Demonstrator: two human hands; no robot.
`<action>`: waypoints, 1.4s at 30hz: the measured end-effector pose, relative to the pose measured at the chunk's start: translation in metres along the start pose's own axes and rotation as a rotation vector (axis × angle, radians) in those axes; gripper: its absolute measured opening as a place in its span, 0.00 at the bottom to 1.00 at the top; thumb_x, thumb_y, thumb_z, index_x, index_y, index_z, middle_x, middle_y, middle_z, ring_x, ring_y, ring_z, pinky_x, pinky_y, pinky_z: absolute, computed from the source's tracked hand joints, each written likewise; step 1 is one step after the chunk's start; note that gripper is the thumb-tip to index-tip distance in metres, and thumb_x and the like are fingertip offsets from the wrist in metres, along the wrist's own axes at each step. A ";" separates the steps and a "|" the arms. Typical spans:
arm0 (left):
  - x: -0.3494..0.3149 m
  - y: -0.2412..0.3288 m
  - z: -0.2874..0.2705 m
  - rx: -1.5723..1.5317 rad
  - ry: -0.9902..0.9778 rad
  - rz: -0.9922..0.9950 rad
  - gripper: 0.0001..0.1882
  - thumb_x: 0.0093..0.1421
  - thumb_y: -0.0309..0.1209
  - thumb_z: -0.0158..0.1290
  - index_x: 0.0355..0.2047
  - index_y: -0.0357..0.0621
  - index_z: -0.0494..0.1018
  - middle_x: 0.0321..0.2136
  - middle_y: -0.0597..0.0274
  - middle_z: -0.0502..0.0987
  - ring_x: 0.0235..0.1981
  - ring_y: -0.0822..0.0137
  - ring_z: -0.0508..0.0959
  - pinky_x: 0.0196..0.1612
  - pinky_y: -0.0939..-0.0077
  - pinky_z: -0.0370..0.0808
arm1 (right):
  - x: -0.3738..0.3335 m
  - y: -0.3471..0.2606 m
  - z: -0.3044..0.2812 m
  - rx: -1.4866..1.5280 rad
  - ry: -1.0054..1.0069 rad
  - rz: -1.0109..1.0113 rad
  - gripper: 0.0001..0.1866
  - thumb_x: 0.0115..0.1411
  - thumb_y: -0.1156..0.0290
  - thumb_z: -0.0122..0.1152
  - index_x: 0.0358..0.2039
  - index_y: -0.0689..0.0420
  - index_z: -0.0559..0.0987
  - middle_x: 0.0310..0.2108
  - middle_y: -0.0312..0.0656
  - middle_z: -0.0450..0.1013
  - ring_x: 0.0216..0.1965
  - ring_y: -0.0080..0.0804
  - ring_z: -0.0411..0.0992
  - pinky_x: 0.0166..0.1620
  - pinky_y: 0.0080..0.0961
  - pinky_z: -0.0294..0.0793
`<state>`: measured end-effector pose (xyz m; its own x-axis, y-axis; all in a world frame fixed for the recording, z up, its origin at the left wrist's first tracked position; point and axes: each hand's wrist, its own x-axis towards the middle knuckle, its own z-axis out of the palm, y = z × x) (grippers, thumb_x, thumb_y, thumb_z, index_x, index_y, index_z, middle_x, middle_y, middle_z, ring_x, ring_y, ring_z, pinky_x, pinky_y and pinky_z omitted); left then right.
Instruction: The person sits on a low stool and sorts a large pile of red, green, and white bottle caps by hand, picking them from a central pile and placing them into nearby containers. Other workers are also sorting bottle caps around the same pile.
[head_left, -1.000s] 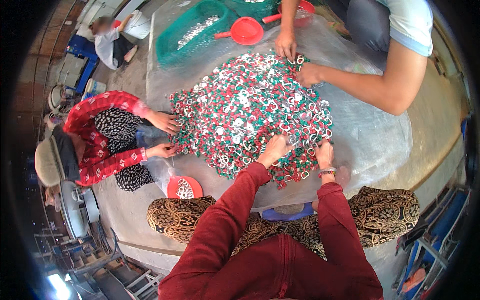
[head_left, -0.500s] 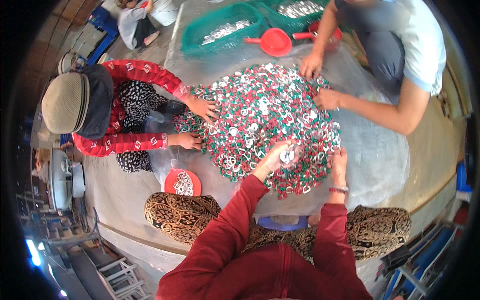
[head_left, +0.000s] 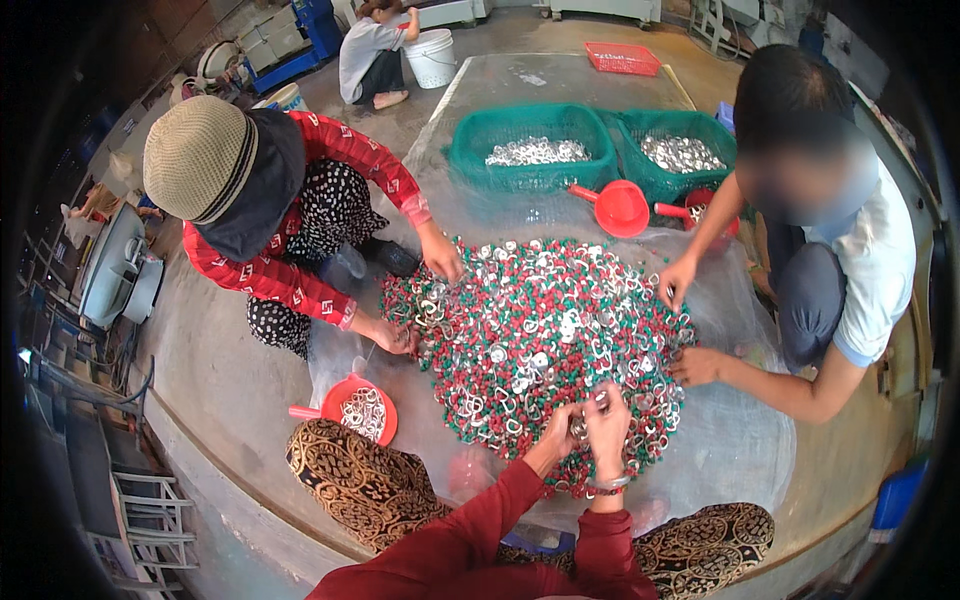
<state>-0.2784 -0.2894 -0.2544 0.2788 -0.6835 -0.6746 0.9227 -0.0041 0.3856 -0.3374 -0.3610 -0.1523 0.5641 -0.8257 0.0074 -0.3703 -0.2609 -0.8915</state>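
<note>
Right hand [head_left: 606, 430] has swung in from the right edge of the pile [head_left: 530, 350] to meet the left hand [head_left: 556, 432], lower centre of frame. Left is cupped around silver rings [head_left: 578, 426]; right seems to pinch one, fingertips partly hidden. More rings lie mixed through red-green chips [head_left: 470, 385], mid-frame. Rings look light, stiff, likely slick; best pinched by the rim.

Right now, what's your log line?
left hand holds: small silvery pieces | right hand holds: silvery piece | below: red-green-silver pile
</note>
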 end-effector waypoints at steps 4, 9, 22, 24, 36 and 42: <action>-0.009 0.006 0.026 -0.184 0.045 0.185 0.17 0.59 0.43 0.43 0.38 0.43 0.71 0.37 0.61 0.75 0.38 0.64 0.74 0.44 0.67 0.72 | -0.009 -0.017 0.008 -0.352 -0.125 -0.129 0.27 0.49 0.78 0.52 0.53 0.51 0.70 0.36 0.53 0.69 0.39 0.47 0.67 0.45 0.36 0.67; 0.041 0.016 0.004 -0.320 0.007 0.050 0.14 0.61 0.39 0.43 0.37 0.43 0.71 0.33 0.59 0.75 0.36 0.62 0.75 0.42 0.66 0.74 | 0.001 -0.049 -0.009 -0.026 -0.068 -0.278 0.24 0.49 0.82 0.51 0.50 0.58 0.72 0.40 0.49 0.68 0.44 0.45 0.68 0.49 0.34 0.66; 0.048 0.302 0.126 0.140 -0.384 0.367 0.39 0.58 0.52 0.47 0.62 0.47 0.48 0.58 0.42 0.54 0.53 0.42 0.64 0.49 0.40 0.68 | 0.014 0.017 -0.091 -0.105 0.414 -0.211 0.17 0.59 0.78 0.48 0.49 0.63 0.72 0.40 0.47 0.72 0.40 0.34 0.71 0.43 0.27 0.69; 0.010 0.256 0.101 0.340 -0.092 0.280 0.32 0.58 0.47 0.49 0.55 0.36 0.59 0.44 0.49 0.71 0.45 0.55 0.73 0.50 0.57 0.70 | 0.014 0.022 -0.092 -0.029 0.444 -0.102 0.16 0.61 0.75 0.50 0.50 0.64 0.71 0.39 0.44 0.73 0.39 0.30 0.71 0.44 0.25 0.69; -0.016 0.014 0.016 2.453 -0.687 0.012 0.14 0.41 0.30 0.60 0.30 0.37 0.77 0.32 0.47 0.78 0.36 0.52 0.79 0.36 0.60 0.76 | -0.005 0.043 -0.144 -0.081 0.317 0.090 0.18 0.59 0.75 0.51 0.51 0.55 0.72 0.32 0.40 0.73 0.31 0.24 0.72 0.34 0.21 0.74; -0.045 -0.079 -0.059 2.531 -0.268 0.544 0.08 0.51 0.29 0.50 0.30 0.39 0.73 0.32 0.53 0.76 0.36 0.59 0.78 0.30 0.65 0.77 | -0.031 0.053 -0.143 -0.130 0.250 0.178 0.19 0.57 0.74 0.52 0.50 0.53 0.74 0.31 0.39 0.74 0.29 0.25 0.73 0.32 0.22 0.72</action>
<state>-0.3481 -0.2156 -0.2920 0.0635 -0.9283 -0.3663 -0.9778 -0.1313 0.1633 -0.4801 -0.4202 -0.1347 0.2893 -0.9571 -0.0180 -0.5473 -0.1499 -0.8234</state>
